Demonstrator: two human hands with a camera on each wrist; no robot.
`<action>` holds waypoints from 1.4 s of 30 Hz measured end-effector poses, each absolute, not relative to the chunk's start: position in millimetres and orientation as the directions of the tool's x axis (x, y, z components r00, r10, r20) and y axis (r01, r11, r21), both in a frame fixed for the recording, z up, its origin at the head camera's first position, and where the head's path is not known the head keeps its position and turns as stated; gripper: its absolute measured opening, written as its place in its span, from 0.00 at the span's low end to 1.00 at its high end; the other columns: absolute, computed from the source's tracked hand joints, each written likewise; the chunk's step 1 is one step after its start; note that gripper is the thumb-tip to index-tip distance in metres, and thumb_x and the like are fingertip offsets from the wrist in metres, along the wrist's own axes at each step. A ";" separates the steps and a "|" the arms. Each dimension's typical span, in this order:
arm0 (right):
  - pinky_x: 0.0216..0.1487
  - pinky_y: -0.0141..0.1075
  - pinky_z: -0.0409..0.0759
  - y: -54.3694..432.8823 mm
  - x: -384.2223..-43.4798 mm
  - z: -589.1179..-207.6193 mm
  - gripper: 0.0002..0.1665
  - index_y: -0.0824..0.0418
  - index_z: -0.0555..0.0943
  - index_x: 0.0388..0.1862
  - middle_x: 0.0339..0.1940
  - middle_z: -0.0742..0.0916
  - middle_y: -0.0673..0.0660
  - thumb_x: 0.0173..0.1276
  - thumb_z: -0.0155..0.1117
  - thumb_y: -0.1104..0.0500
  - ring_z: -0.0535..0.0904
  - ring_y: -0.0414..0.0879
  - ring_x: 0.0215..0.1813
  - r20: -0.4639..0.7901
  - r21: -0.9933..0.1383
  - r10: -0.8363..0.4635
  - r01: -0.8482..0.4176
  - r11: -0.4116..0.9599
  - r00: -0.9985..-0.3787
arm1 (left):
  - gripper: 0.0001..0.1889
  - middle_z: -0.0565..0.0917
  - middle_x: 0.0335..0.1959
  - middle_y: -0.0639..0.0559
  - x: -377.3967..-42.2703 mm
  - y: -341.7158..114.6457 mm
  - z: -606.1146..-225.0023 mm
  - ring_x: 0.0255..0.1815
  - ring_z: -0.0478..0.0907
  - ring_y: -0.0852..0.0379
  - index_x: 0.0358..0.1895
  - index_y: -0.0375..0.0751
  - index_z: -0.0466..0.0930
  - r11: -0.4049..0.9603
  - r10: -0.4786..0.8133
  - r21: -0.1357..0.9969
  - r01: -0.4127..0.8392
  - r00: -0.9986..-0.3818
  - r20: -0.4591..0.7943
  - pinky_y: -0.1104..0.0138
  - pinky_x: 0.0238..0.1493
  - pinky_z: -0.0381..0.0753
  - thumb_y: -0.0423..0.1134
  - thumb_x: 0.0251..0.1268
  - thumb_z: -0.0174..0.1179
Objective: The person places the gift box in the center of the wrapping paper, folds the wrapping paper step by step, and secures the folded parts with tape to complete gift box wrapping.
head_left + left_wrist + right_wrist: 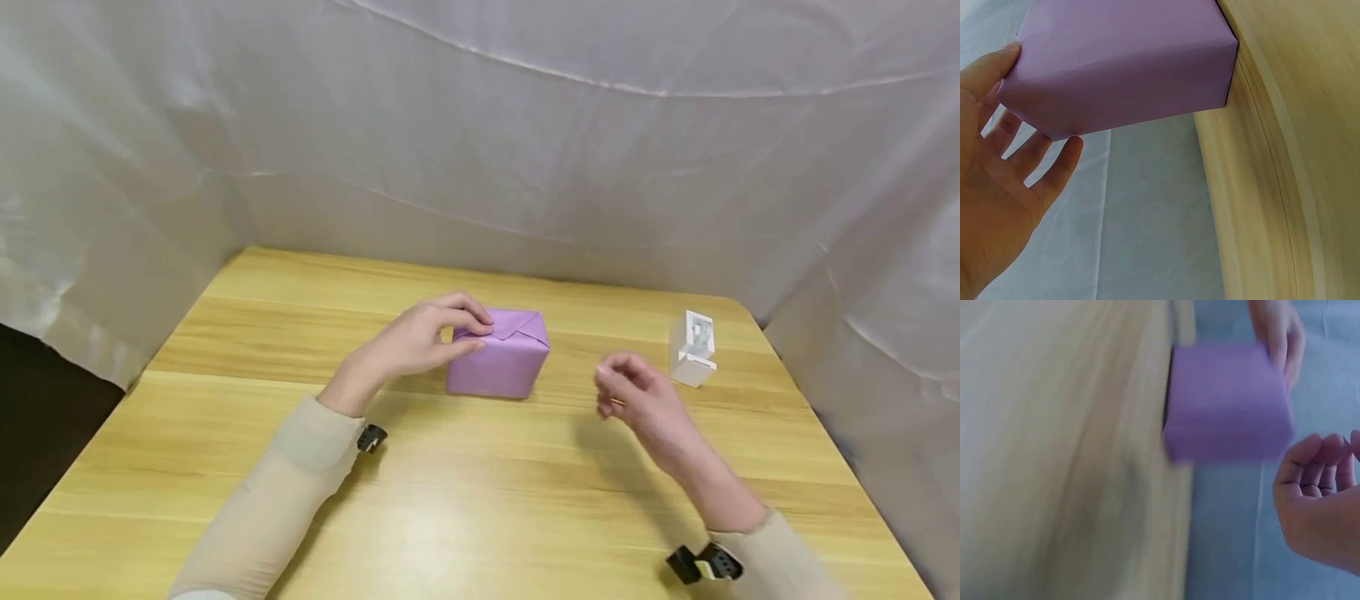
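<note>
A box wrapped in purple paper (497, 371) stands on the table, folded paper flaps showing on its top. My left hand (431, 329) holds its left end, with the thumb on the near side and fingers over the top. In the left wrist view, that hand's thumb and fingers (1063, 165) span a corner of the box. Off to the right, my right hand (648, 408) is raised above the table, apart from the box. Its fingers curl toward the thumb; whether something thin is between the fingertips cannot be made out. A gold ring shows on one finger.
To the right of my right hand stands a small white box-shaped holder (692, 350) with an opening on top, perhaps a tape dispenser. The wooden table (420, 517) ends at a pale hanging cloth (480, 150) at the back and sides.
</note>
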State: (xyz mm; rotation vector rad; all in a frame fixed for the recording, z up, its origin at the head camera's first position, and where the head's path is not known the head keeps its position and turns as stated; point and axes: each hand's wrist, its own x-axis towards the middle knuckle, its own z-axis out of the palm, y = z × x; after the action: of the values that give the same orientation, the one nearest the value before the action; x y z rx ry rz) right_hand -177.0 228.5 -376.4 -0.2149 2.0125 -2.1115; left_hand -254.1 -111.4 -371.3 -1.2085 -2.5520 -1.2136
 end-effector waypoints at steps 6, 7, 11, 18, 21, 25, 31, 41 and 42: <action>0.28 0.30 0.66 168.7 -185.4 -373.9 0.06 0.52 0.77 0.45 0.21 0.72 0.48 0.80 0.59 0.64 0.64 0.39 0.23 -0.018 -0.995 -0.277 0.044 -0.088 -0.961 | 0.09 0.84 0.56 0.56 -255.1 -105.1 -373.2 0.59 0.79 0.56 0.50 0.42 0.90 0.389 0.628 0.627 0.675 -0.692 0.356 0.61 0.53 0.80 0.36 0.71 0.68; 0.27 0.31 0.63 162.2 -187.0 -374.7 0.05 0.52 0.77 0.45 0.20 0.70 0.48 0.80 0.59 0.63 0.62 0.39 0.22 -0.027 -0.994 -0.278 0.057 -0.099 -0.960 | 0.09 0.84 0.56 0.56 -255.0 -104.1 -373.2 0.60 0.79 0.56 0.50 0.42 0.90 0.388 0.628 0.627 0.676 -0.692 0.357 0.61 0.55 0.80 0.36 0.71 0.68; 0.24 0.30 0.59 144.3 -193.3 -377.5 0.02 0.54 0.75 0.46 0.18 0.68 0.47 0.79 0.60 0.61 0.59 0.39 0.19 -0.071 -0.990 -0.277 0.101 -0.096 -0.958 | 0.09 0.84 0.56 0.55 -255.6 -100.1 -373.0 0.61 0.79 0.55 0.50 0.41 0.90 0.383 0.635 0.617 0.687 -0.681 0.365 0.61 0.59 0.79 0.37 0.71 0.68; 0.19 0.29 0.57 128.5 -201.7 -374.2 0.11 0.62 0.74 0.49 0.16 0.69 0.46 0.79 0.62 0.55 0.58 0.38 0.16 -0.123 -0.991 -0.239 0.134 -0.030 -0.963 | 0.08 0.84 0.55 0.54 -256.3 -97.0 -372.7 0.58 0.79 0.56 0.49 0.40 0.89 0.373 0.645 0.608 0.701 -0.667 0.373 0.61 0.58 0.79 0.35 0.71 0.67; 0.19 0.29 0.56 125.7 -202.1 -371.8 0.12 0.63 0.75 0.49 0.16 0.69 0.46 0.78 0.62 0.56 0.58 0.37 0.15 -0.164 -0.985 -0.206 0.173 -0.023 -0.965 | 0.08 0.84 0.56 0.55 -256.0 -96.3 -373.1 0.58 0.80 0.56 0.49 0.41 0.89 0.368 0.648 0.612 0.700 -0.665 0.371 0.61 0.57 0.79 0.36 0.72 0.67; 0.18 0.29 0.56 123.1 -201.7 -369.5 0.11 0.63 0.77 0.50 0.15 0.69 0.46 0.77 0.63 0.57 0.58 0.36 0.15 -0.206 -0.976 -0.174 0.214 -0.030 -0.963 | 0.08 0.84 0.55 0.56 -255.6 -96.3 -372.7 0.57 0.80 0.57 0.49 0.41 0.90 0.372 0.645 0.610 0.699 -0.668 0.372 0.61 0.57 0.80 0.36 0.72 0.67; 0.17 0.29 0.54 123.7 -199.9 -366.0 0.09 0.62 0.78 0.45 0.16 0.69 0.46 0.75 0.65 0.58 0.58 0.36 0.16 -0.235 -0.970 -0.133 0.241 -0.034 -0.963 | 0.12 0.83 0.57 0.52 -254.7 -94.6 -370.8 0.59 0.79 0.55 0.55 0.41 0.85 0.408 0.644 0.608 0.681 -0.687 0.337 0.59 0.62 0.78 0.35 0.71 0.67; 0.18 0.29 0.55 125.4 -201.3 -364.6 0.11 0.64 0.79 0.45 0.17 0.70 0.47 0.76 0.65 0.56 0.59 0.37 0.18 -0.239 -0.970 -0.133 0.241 0.002 -0.962 | 0.20 0.77 0.52 0.54 -248.9 -90.4 -369.7 0.50 0.71 0.55 0.69 0.55 0.81 0.452 0.673 0.547 0.705 -0.672 0.309 0.60 0.51 0.74 0.37 0.79 0.58; 0.18 0.29 0.55 125.4 -200.9 -364.8 0.11 0.64 0.79 0.45 0.17 0.70 0.47 0.76 0.65 0.56 0.59 0.37 0.18 -0.239 -0.971 -0.131 0.241 0.004 -0.962 | 0.19 0.76 0.52 0.55 -248.2 -90.1 -369.6 0.49 0.70 0.55 0.68 0.55 0.82 0.451 0.673 0.548 0.705 -0.672 0.309 0.60 0.50 0.74 0.37 0.79 0.58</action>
State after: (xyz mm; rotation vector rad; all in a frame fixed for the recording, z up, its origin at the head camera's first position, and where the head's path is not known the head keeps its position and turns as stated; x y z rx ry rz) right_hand -200.9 125.4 -364.8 0.1142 2.0199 -2.0454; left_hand -248.2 -90.1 -369.6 -1.2524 -2.6357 -1.0306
